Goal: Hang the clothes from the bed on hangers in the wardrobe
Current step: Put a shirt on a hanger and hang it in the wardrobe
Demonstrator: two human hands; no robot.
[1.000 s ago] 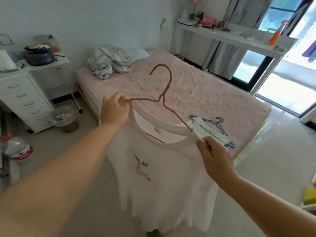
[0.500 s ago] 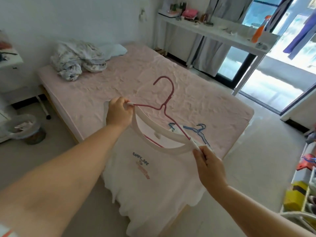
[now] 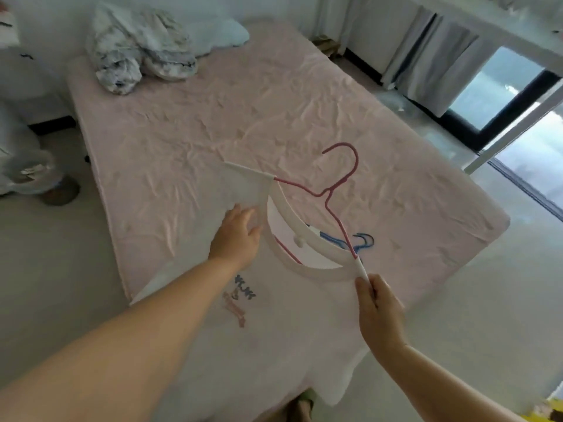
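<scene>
A white T-shirt (image 3: 274, 324) with a small chest print hangs on a red wire hanger (image 3: 341, 181) in front of me, over the near corner of the pink bed (image 3: 198, 123). My right hand (image 3: 377, 309) pinches the shirt's right shoulder where the hanger's end sits. With relaxed fingers my left hand (image 3: 237, 233) lies against the shirt's front just below its left shoulder. A blue hanger (image 3: 359, 240) lies on the bed behind the collar.
A crumpled grey-white blanket (image 3: 137, 47) and a pale blue pillow (image 3: 219, 32) lie at the head of the bed. Grey curtains (image 3: 426, 56) and a glass door stand at the right. A bin (image 3: 33, 175) sits on the floor at the left.
My left hand has let go of the shirt's left shoulder and dropped onto the shirt's front. The view has tilted down toward the bed.
</scene>
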